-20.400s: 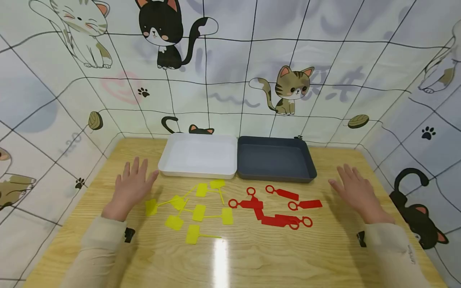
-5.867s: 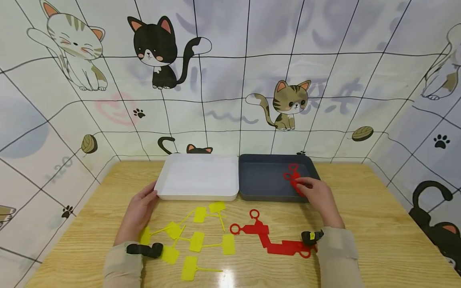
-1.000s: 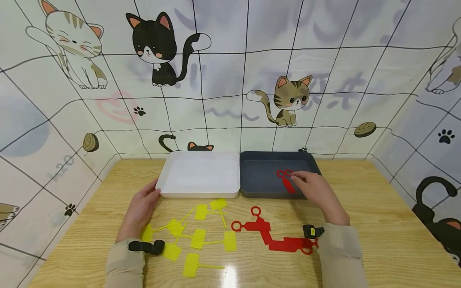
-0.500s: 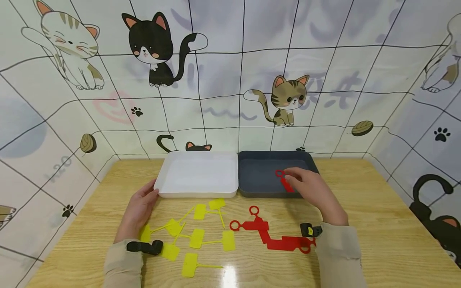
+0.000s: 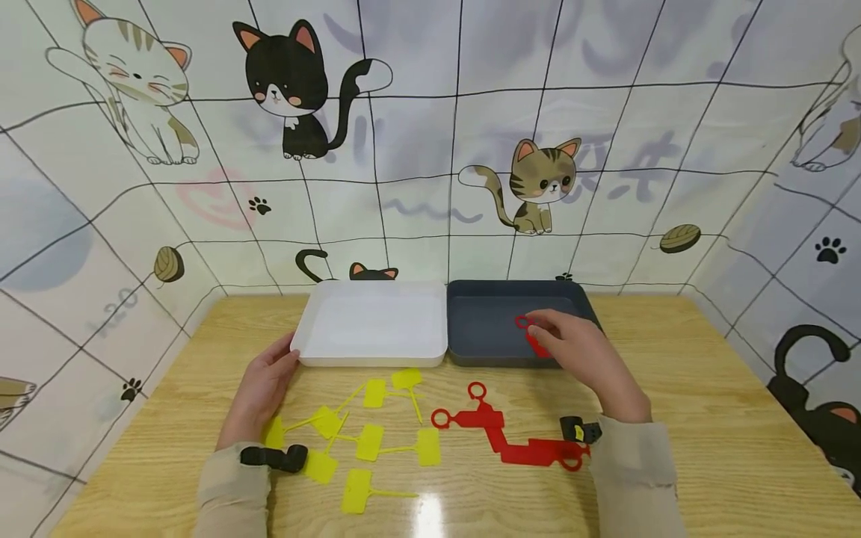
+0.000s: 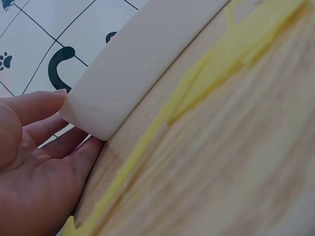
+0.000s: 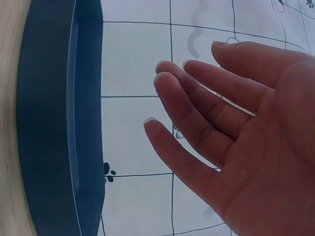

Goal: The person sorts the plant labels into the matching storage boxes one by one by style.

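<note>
My left hand point(image 5: 262, 385) holds the front left corner of the white tray point(image 5: 373, 361), with the thumb at the rim and the fingers around the corner in the left wrist view. Over the dark grey tray point(image 5: 484, 329) hovers my right hand point(image 5: 581, 355), its fingers loosely bent. Between those fingers the right wrist view shows nothing. Flat red tags with ring ends point(image 5: 536, 345) lie in the dark tray, partly hidden by this hand. Several more red ring tags point(image 5: 480, 420) overlap in a chain on the table, the nearest end partly behind the right wrist camera.
Several yellow T-shaped plant labels point(image 5: 368, 442) lie spread on the wooden table point(image 5: 484, 501), left of the red chain. The two trays stand side by side at the back, against a cat-patterned cloth point(image 5: 417, 134) that encloses the sides too.
Two loose red tags have left the table's right side; the right hand held red tags at the dark tray and let go. Over the last second it shifts slightly left; the left hand stays.
</note>
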`<state>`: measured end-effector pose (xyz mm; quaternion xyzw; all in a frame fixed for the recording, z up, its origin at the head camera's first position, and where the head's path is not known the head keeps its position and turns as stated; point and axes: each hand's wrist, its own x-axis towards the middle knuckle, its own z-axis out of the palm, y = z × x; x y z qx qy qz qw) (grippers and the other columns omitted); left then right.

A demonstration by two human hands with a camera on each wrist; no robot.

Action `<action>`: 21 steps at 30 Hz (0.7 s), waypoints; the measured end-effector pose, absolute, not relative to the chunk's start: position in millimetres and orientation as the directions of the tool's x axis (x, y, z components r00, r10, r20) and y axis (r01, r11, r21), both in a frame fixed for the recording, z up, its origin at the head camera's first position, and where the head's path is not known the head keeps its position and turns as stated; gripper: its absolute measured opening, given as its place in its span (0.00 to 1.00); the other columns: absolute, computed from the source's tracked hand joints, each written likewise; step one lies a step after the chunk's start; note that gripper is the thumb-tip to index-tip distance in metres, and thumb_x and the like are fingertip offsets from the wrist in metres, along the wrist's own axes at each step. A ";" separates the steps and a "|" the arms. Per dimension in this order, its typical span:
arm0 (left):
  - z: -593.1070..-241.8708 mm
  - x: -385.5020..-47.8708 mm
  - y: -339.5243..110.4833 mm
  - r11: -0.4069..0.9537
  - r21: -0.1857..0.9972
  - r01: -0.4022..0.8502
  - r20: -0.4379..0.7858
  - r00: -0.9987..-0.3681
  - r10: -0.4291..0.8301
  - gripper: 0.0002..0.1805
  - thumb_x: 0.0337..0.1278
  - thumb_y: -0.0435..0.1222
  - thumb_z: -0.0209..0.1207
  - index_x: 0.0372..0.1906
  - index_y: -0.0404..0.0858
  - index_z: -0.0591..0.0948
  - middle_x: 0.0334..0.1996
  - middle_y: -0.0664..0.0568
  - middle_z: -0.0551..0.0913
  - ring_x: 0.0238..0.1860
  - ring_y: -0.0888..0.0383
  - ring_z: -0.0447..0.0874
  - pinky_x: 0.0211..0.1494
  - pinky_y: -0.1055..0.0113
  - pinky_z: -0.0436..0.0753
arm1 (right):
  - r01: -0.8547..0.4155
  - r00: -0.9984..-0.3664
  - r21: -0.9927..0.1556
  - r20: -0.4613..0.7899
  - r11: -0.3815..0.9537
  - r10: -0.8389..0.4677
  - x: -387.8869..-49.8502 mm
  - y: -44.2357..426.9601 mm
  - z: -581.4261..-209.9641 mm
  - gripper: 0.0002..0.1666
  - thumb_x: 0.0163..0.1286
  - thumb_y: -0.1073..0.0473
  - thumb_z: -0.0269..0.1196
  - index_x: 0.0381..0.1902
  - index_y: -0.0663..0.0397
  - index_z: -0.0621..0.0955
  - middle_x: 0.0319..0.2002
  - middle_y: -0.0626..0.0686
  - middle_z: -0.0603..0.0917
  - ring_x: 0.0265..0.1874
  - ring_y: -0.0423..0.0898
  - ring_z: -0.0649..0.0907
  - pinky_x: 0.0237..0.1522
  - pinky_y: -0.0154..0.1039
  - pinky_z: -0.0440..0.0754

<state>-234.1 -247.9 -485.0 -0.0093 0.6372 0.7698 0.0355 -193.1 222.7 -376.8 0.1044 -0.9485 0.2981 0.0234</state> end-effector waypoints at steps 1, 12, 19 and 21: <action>-485.0 -234.0 -247.8 -0.181 0.981 -0.067 -0.060 -0.997 0.044 0.32 0.62 0.34 0.49 0.68 0.37 0.52 0.68 0.47 0.48 0.66 0.56 0.51 0.63 0.67 0.57 | -0.220 -0.975 -0.559 0.111 0.800 -0.191 -192.1 220.5 -376.9 0.21 0.67 0.48 0.52 0.55 0.48 0.73 0.47 0.53 0.78 0.43 0.49 0.77 0.41 0.47 0.75; -483.5 -232.8 -245.6 -0.173 0.981 -0.090 -0.085 -0.996 0.036 0.31 0.62 0.34 0.50 0.68 0.39 0.53 0.69 0.49 0.49 0.66 0.56 0.51 0.63 0.67 0.56 | -0.264 -0.962 -0.507 0.082 0.820 -0.259 -178.0 209.0 -379.0 0.21 0.65 0.49 0.54 0.55 0.48 0.74 0.46 0.49 0.79 0.41 0.45 0.78 0.40 0.44 0.75; -482.4 -232.5 -245.4 -0.155 0.983 -0.095 -0.090 -0.995 0.037 0.31 0.63 0.35 0.49 0.68 0.40 0.53 0.69 0.50 0.48 0.66 0.57 0.50 0.63 0.67 0.56 | -0.320 -0.946 -0.436 0.092 0.841 -0.312 -165.7 217.0 -376.0 0.20 0.63 0.53 0.58 0.51 0.52 0.76 0.40 0.47 0.80 0.37 0.43 0.78 0.37 0.42 0.76; -483.1 -232.9 -245.0 -0.162 0.983 -0.088 -0.083 -0.996 0.042 0.31 0.62 0.35 0.49 0.68 0.39 0.53 0.69 0.49 0.48 0.66 0.56 0.50 0.63 0.68 0.56 | -0.315 -0.946 -0.424 0.066 0.849 -0.318 -162.4 218.1 -375.8 0.19 0.62 0.53 0.59 0.51 0.52 0.77 0.37 0.44 0.80 0.34 0.40 0.77 0.34 0.38 0.76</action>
